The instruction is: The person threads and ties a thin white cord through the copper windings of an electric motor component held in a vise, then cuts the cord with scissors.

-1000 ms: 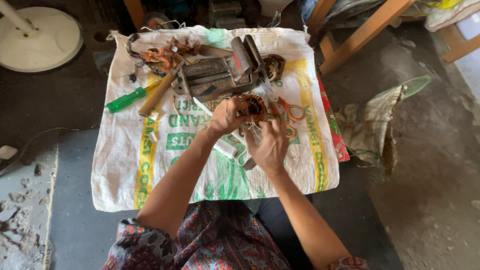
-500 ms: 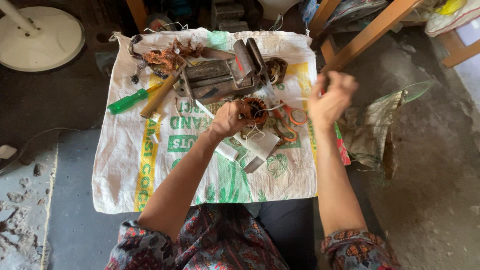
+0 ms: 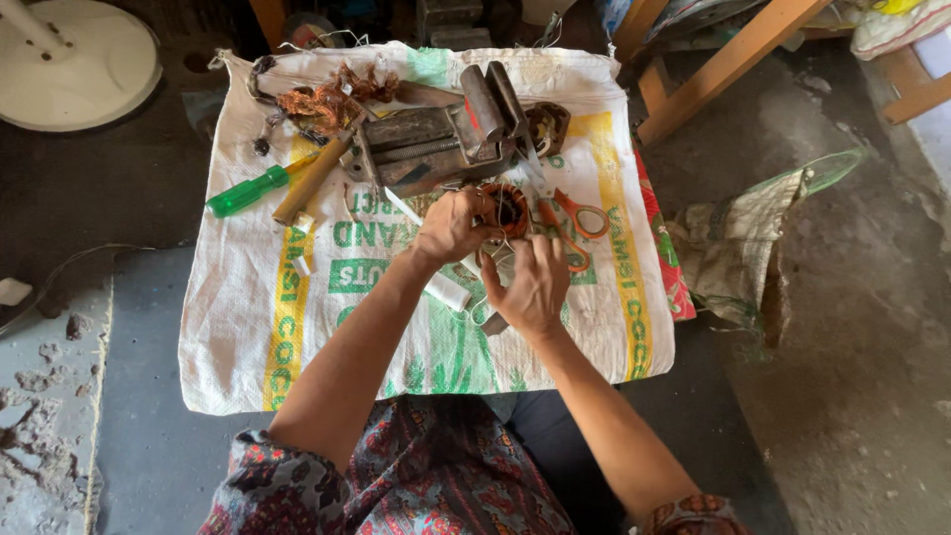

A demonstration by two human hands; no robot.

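Two hands working a copper-wound coil over a woven sack spread on the floor.

The left hand grips the round copper-wound coil near the middle of the white sack, just in front of the metal bench vise. The right hand is curled just beside the coil, fingers pinched on thin wire. Orange-handled scissors lie right of the coil; a green-handled screwdriver and a wooden-handled tool lie toward the sack's far left corner.

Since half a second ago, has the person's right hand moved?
Yes. The right hand has come down from beside the sack's right edge to the copper coil, below the vise.
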